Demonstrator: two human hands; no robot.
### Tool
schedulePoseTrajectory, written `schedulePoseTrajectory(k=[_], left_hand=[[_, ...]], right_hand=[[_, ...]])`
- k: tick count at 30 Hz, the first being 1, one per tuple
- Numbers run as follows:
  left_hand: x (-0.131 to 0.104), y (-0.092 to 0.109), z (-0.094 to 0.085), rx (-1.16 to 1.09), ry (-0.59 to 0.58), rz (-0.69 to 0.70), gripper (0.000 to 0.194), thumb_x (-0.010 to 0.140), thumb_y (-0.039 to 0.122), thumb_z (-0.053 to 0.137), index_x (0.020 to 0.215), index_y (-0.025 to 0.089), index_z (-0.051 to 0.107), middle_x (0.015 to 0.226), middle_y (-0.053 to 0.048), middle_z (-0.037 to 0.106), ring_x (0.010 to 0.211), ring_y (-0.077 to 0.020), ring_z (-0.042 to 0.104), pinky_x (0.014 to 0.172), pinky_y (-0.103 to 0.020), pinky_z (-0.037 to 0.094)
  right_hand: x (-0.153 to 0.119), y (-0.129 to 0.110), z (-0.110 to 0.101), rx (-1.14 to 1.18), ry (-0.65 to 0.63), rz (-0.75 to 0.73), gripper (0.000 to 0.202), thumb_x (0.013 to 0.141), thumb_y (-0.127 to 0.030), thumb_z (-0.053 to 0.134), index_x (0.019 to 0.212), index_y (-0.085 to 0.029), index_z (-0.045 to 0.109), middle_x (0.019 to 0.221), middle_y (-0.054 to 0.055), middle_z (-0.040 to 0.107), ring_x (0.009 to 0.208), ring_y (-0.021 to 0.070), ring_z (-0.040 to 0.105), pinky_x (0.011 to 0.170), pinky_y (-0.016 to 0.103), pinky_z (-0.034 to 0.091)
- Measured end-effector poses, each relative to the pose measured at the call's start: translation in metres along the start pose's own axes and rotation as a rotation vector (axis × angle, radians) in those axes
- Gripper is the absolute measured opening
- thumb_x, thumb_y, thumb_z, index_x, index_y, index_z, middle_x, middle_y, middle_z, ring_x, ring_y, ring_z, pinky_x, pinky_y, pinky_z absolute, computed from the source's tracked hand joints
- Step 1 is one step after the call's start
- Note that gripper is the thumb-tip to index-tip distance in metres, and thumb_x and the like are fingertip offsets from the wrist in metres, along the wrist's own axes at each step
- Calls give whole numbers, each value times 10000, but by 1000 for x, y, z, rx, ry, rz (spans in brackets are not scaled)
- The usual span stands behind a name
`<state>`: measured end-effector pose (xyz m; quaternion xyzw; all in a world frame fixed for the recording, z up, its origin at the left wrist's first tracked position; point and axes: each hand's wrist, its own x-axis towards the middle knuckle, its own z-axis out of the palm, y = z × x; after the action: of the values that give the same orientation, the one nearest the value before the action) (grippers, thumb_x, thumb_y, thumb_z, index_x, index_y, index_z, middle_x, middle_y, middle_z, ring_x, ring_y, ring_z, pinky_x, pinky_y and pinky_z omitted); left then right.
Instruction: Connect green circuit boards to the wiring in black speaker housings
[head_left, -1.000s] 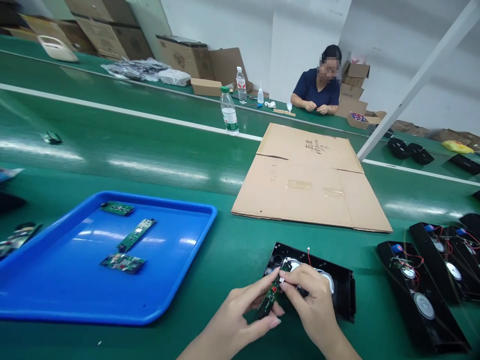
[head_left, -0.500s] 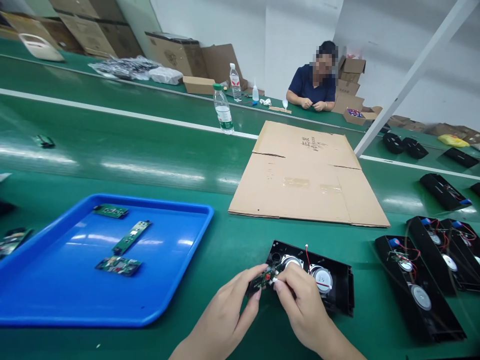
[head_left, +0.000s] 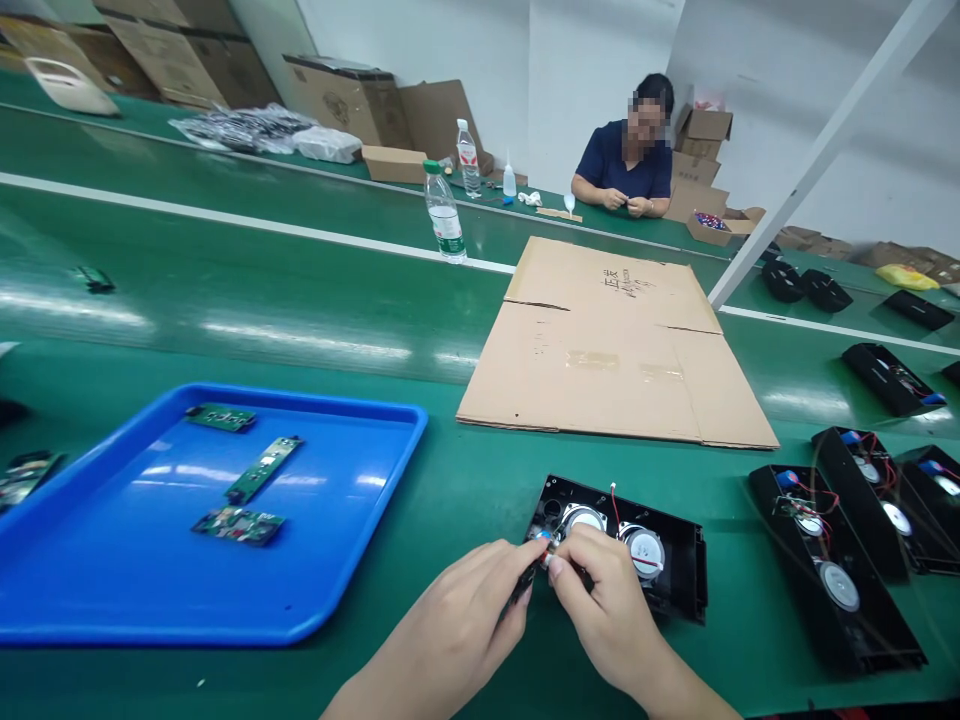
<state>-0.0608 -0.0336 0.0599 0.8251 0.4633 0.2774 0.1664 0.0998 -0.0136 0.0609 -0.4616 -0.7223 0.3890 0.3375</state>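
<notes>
Dark and thin, the board (head_left: pixel 523 582) sits in your left hand (head_left: pixel 461 605), over the near left end of the black case (head_left: pixel 684 578) on the green counter (head_left: pixel 431 500). Your left fingers are closed on it and cover most of it. Your right hand (head_left: pixel 606 590) has thumb and forefinger pinched just beside it, apparently on a small pale plug (head_left: pixel 550 556), though your fingertips hide how plug and board meet.

Judging by the loose boards (head_left: pixel 264 468) in the blue tray (head_left: pixel 180 590), expect yours to be light and stiff, easy to lift but not to be bent. Its parts and solder joints are likely the fragile bits, so take it by the long edges and stay off the raised pieces. It should not be slippery, but it is narrow, so a light pinch suits it better than a squeeze. Hold the plug by its hard body: the red wire (head_left: pixel 616 508) standing up from the case looks thin and soft, and similar leads could tear if tugged. Mind the speakers (head_left: pixel 646 553) right beside your knuckles.
</notes>
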Motion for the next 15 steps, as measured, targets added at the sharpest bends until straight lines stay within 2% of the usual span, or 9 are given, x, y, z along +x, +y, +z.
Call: schedulePoseTrajectory(k=[4,8,12,15], left_hand=[[3,4,-1,96,27,95,363,885,145,314,1190,175,507,818,-71,681,712,-203,646,650,-296,527],[7,9,-5,175,54,167,391,892,100,257,1237,141,437,798,-74,668,703,-205,649,621,-300,536],[8,11,-11,198,70,176,386,905,104,258,1270,134,379,770,-61,659,677,-197,645,604,-297,535],[7,9,-13,180,67,171,372,910,114,259,1254,147,396,765,-52,663,678,-187,649,602,-277,528]], right_hand=[[1,-5,-4,-143,-42,3,305,869,-189,358,566,-180,321,556,-37,396,558,102,368,609,263,303],[7,-11,-10,-126,-159,88,281,853,-158,372,574,-177,351,581,-31,436,607,113,392,649,273,304],[13,-16,-13,-88,-219,95,271,833,-115,390,572,-176,350,588,-36,434,618,113,382,672,277,290],[16,-18,-13,-101,-225,69,278,825,-89,397,566,-176,346,577,-42,415,594,109,357,658,280,280]])
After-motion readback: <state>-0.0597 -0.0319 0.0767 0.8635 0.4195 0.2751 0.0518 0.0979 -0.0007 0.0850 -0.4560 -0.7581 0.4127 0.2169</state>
